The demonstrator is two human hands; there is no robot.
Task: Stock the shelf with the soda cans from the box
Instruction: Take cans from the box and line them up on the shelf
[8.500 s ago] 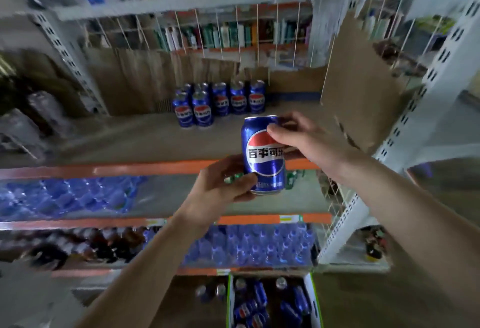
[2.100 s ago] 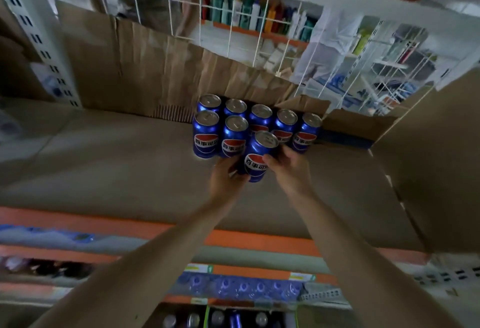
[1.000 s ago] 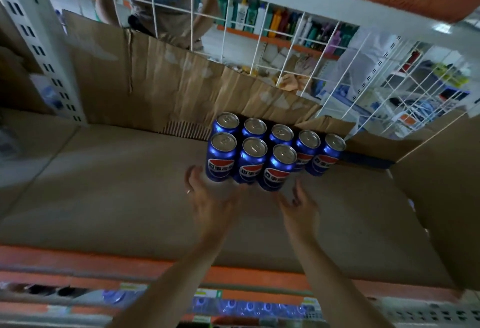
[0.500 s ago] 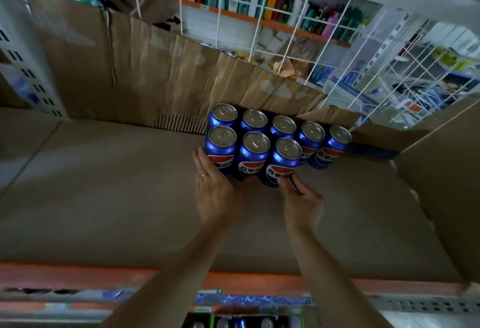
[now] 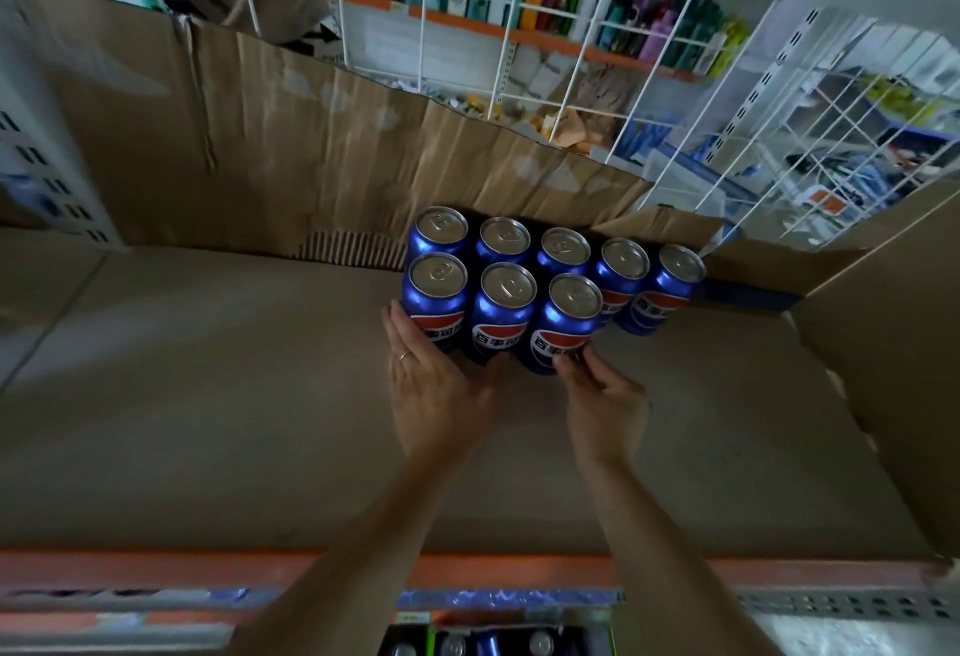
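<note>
Reaching over the shelf (image 5: 260,395), the person's left hand (image 5: 436,390) lies flat and open against the front soda cans (image 5: 498,307), right hand (image 5: 602,401) fingertips touching the third can (image 5: 563,323).

1. Eight soda cans (image 5: 550,286) are stood in two rows on the shelf (image 5: 208,395)
2. The front row is touched by the left hand (image 5: 436,385) and right hand (image 5: 602,401), fingers extended
</note>
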